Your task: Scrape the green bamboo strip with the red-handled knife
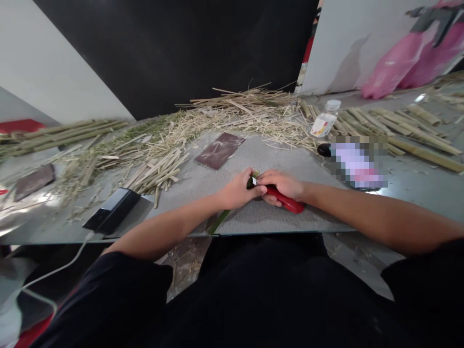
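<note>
Sitting at a grey bench strewn along its far side with a heap of bamboo shavings and, to the right, cut bamboo stalks. Sharing that bench with a black power bank at front left, a dark sheet just behind the hands, and a clear plastic bottle at back right. Clamping the left hand, fingers wrapped shut, around a green bamboo strip at mid-bench, its lower end reaching the front edge. Gripping a red-handled knife in the right hand, fingers tight on the handle, blade touching the strip.
</note>
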